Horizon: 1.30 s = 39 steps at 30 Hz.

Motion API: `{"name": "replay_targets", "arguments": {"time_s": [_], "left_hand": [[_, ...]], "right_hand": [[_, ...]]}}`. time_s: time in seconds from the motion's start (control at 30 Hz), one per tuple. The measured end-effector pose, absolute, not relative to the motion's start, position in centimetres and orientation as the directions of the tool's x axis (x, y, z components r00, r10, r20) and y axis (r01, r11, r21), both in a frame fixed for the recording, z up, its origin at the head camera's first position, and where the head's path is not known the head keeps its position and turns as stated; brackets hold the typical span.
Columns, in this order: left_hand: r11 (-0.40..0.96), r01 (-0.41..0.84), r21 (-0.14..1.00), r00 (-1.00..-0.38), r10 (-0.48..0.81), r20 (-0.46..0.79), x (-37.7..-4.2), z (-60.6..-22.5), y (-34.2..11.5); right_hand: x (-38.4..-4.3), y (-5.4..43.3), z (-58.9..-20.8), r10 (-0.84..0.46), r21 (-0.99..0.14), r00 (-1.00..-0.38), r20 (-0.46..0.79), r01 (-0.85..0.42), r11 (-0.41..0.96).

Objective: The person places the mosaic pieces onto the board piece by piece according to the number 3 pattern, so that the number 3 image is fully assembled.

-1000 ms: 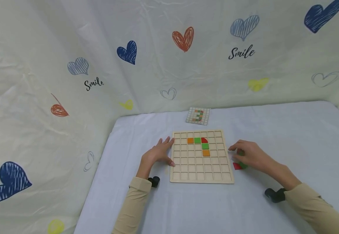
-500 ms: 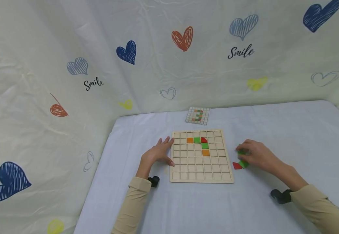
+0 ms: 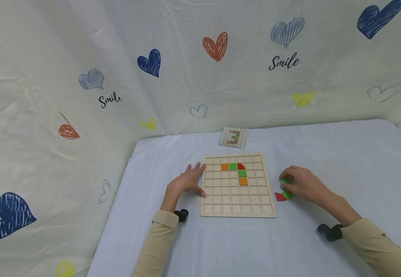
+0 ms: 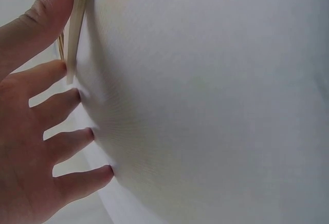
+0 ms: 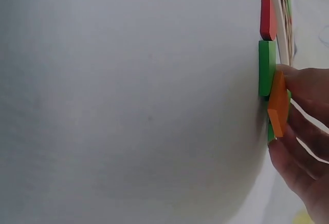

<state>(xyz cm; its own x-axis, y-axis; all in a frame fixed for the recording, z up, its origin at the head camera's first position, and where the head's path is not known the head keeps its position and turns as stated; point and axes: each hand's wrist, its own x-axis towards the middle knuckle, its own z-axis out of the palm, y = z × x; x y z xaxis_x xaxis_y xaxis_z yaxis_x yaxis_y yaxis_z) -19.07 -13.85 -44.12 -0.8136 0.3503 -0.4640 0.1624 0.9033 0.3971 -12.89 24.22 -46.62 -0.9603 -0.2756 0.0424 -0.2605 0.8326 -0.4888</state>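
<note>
"Smile" Twice on the Wall Cloth, a 3 on the Card

In the head view, the wall cloth (image 3: 179,84) bears "Smile" (image 3: 110,99) in black script up and left of the board (image 3: 218,200), and a second "Smile" (image 3: 284,61) up and right of it. Just behind the board, the card (image 3: 234,137) shows coloured shapes forming a 3.

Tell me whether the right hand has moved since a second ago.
Yes. In the head view, the right hand has shifted slightly right, away from the wooden board.

The left fingers (image 4: 59,106) spread wide apart; the right fingers (image 5: 293,170) curl, pinching.
</note>
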Motion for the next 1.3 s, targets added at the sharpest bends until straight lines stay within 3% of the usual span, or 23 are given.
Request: {"name": "replay_targets", "arguments": {"time_s": [0.2,0.67,1.3], "left_hand": [[0.901,0.158,0.404,-0.812,0.352,-0.465,-19.1,-44.2,-13.9],[0.902,0.150,0.404,-0.811,0.347,-0.472,-19.0,-44.2,-13.9],[0.901,0.143,0.410,-0.812,0.343,-0.472,-19.0,-43.7,-13.8]], "right_hand": [[-12.9,24.1,-46.4,-0.265,-0.523,-0.963,0.049,-0.251,0.814],[-13.1,24.2,-46.7,-0.297,-0.540,-0.927,0.229,-0.375,0.754],[-13.4,21.7,-45.7,-0.239,-0.684,-0.969,0.057,-0.212,0.698]]}}
